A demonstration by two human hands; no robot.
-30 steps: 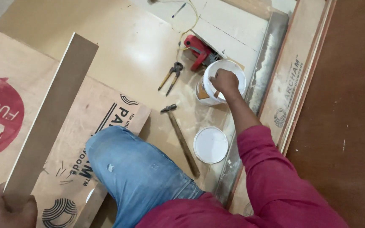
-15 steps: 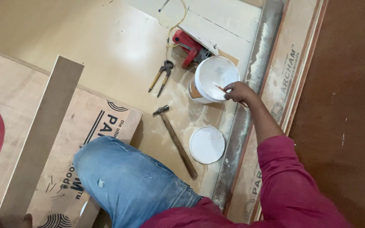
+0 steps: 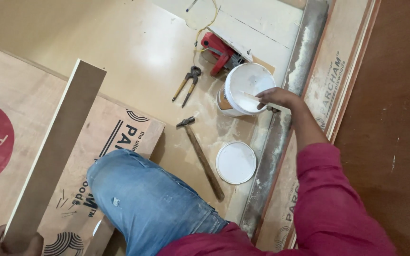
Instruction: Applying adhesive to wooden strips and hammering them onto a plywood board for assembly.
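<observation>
Two hands are at work, well apart: the right hand (image 3: 275,98) is at the rim of the white tub (image 3: 244,90), at about 1 o'clock from the knee (image 3: 143,199), fingers pinched shut on a thin pale stick or spreader that reaches into the tub — what is on its tip I cannot tell. The left hand (image 3: 5,242), down at 8 o'clock, is closed round the near end of a long strip (image 3: 55,151) that runs up toward 12 over the printed plywood (image 3: 119,142). As a judgement, the step in hand is drawing white paste from the tub, and doing it well means taking a modest load, wiping the excess against the rim, and carrying the stick low so nothing drips on the hammer (image 3: 202,154) or the lid (image 3: 236,162), which lie between tub and knee. The tub stands just beside the metal straightedge (image 3: 281,132) and near the red power tool (image 3: 219,52) and pincers (image 3: 187,85) at 12 — a sideways pull could tip it, so lifting straight up is safer. The strip wants a steady grip meanwhile, kept flat on the plywood so its face is ready to receive the paste.
</observation>
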